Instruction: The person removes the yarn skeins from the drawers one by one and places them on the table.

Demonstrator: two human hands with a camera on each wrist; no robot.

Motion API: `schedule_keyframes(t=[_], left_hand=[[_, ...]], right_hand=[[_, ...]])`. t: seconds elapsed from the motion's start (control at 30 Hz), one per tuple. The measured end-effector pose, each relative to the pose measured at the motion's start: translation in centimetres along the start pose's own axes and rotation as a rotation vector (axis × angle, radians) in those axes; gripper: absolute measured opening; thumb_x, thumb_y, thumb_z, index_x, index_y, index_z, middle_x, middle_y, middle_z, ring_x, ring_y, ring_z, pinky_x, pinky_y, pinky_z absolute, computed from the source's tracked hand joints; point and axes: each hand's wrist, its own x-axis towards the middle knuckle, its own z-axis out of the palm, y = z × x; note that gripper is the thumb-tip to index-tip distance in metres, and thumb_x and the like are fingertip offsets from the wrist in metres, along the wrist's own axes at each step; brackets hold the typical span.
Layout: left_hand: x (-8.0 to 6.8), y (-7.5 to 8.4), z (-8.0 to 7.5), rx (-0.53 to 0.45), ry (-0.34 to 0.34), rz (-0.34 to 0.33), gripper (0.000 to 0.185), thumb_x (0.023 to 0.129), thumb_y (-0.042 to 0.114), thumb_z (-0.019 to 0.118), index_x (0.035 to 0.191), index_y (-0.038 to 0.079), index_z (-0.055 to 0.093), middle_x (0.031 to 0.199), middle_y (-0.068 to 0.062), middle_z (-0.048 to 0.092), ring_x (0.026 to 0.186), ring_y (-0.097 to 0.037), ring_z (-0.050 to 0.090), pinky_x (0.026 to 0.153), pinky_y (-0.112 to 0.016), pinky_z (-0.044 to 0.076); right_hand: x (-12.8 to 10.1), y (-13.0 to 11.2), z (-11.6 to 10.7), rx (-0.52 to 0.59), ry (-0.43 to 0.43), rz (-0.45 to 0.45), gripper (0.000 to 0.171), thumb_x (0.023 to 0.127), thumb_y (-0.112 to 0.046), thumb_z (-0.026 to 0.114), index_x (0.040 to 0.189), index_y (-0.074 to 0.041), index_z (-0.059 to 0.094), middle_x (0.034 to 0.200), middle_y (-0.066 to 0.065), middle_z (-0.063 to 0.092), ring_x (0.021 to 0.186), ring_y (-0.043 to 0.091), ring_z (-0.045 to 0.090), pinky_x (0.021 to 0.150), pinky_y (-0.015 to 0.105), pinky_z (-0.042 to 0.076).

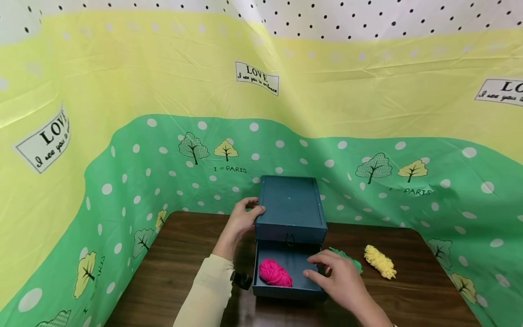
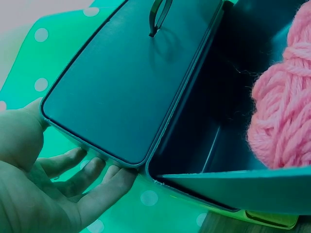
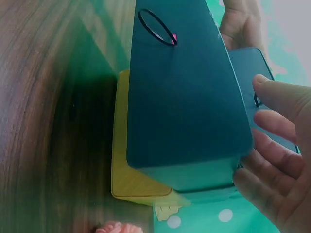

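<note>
A dark blue drawer box stands on the table, its lower drawer pulled out towards me. A bright pink skein of yarn lies in the drawer's left part. My left hand grips the box's upper left side, thumb over the top edge; in the left wrist view its fingers lie against the side wall. Over the drawer's right wall is my right hand, fingers apart and holding nothing. The right wrist view shows its fingertips right by the drawer's side.
On the table, a yellow skein lies to the right, beside a green skein partly hidden by my right hand. A yellow part shows beneath the drawer. A patterned curtain hangs close behind the box.
</note>
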Motion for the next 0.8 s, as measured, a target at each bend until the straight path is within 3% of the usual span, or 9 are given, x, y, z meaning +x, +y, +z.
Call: schedule_keyframes(t=[0.33,0.6,0.8], left_hand=[[-0.1,0.3,0.0,0.003,-0.007,-0.013,0.056,0.099,0.022,0.068,0.149,0.005,0.050,0.132,-0.020,0.051,0.090,-0.023,0.068,0.076,-0.040,0.061],[0.0,-0.3,-0.1,-0.021,-0.012,-0.022,0.056,0.098,0.024,0.070,0.148,0.008,0.052,0.132,-0.018,0.051,0.090,-0.023,0.068,0.077,-0.042,0.062],[0.1,-0.2,-0.2,-0.015,-0.009,-0.011,0.056,0.098,0.025,0.070,0.148,0.008,0.053,0.132,-0.018,0.051,0.089,-0.022,0.068,0.077,-0.044,0.061]], right_hand=[[0.9,-0.9,1.2,0.011,-0.037,-0.029,0.019,0.081,-0.035,0.088,0.096,-0.038,0.075,0.095,-0.019,0.068,0.084,0.010,0.066,0.064,0.022,0.052],[1.5,-0.8,2.7,0.034,-0.153,-0.046,0.021,0.085,-0.036,0.085,0.103,-0.026,0.079,0.099,-0.011,0.071,0.081,0.001,0.064,0.064,0.022,0.052],[1.9,-1.1,3.3,0.025,-0.184,-0.081,0.026,0.085,-0.037,0.085,0.105,-0.022,0.080,0.101,-0.007,0.072,0.081,0.004,0.067,0.063,0.022,0.052]])
